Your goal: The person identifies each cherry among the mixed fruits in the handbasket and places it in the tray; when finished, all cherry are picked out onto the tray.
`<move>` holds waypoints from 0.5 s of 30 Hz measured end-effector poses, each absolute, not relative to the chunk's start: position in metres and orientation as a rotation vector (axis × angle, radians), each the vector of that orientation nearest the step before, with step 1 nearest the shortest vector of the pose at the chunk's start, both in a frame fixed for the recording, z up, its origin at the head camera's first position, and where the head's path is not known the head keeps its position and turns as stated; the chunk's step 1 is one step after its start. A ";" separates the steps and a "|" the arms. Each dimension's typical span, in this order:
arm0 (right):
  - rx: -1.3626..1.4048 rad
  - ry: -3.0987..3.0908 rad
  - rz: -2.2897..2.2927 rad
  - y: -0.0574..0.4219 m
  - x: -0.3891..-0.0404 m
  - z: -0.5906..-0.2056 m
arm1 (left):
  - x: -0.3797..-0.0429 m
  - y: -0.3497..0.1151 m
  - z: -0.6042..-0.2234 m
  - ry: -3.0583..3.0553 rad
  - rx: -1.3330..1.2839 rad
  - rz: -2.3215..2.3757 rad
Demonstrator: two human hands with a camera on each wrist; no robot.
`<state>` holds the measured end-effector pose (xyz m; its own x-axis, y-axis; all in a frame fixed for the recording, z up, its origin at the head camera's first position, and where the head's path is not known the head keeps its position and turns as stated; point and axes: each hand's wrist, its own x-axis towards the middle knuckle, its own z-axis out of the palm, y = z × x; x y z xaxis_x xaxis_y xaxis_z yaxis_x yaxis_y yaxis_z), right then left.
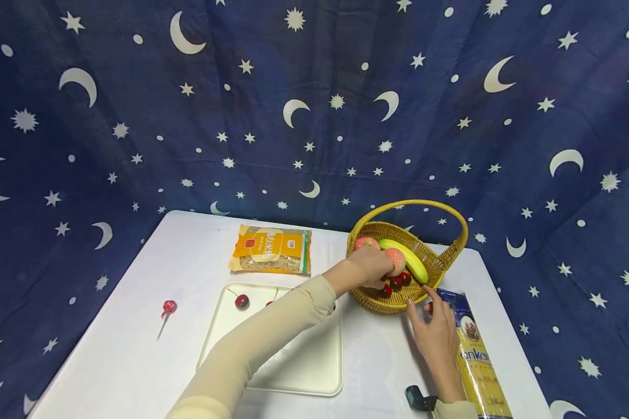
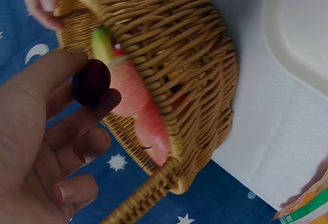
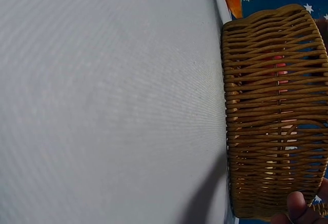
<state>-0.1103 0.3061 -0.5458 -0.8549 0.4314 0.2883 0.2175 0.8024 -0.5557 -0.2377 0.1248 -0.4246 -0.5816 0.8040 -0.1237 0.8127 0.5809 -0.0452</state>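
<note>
A wicker basket point(image 1: 369, 299) with an arched handle holds a banana point(image 1: 406, 256), two peach-like red-pink fruits point(image 2: 128, 85) and several dark red cherries point(image 1: 406, 279). My left hand point(image 1: 368, 266) is over its near left side, pinching a dark cherry point(image 2: 91, 83) between thumb and fingers just outside the rim in the left wrist view. With my right hand point(image 1: 436, 334) I grip the basket's near right rim; in the right wrist view the thumb point(image 3: 296, 203) lies against the outer weave.
Under my left forearm lies a cream tray point(image 1: 314, 372) with a cherry point(image 1: 241, 301) and another partly hidden. Behind it is an orange noodle packet point(image 1: 269, 250). A red-wrapped lollipop point(image 1: 169, 306) lies at left, a blue and yellow pasta packet point(image 1: 477, 361) beside my right forearm.
</note>
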 end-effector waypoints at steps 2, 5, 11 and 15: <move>-0.490 -2.586 0.733 0.306 -0.109 -0.547 | -0.234 0.119 -0.422 2.741 1.423 -0.089; -0.486 -2.589 0.734 0.305 -0.109 -0.548 | -0.227 0.109 -0.418 2.788 1.476 0.008; -0.473 -2.574 0.728 0.307 -0.110 -0.549 | -0.210 0.091 -0.412 2.854 1.516 0.212; -0.465 -2.570 0.736 0.307 -0.111 -0.549 | -0.202 0.084 -0.407 2.878 1.498 0.274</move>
<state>-0.1109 0.3074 -0.5490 -0.8538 0.4226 0.3040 0.1976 0.8033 -0.5619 -0.2019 0.0836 -0.4074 -0.5716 0.8011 0.1775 0.8202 0.5640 0.0958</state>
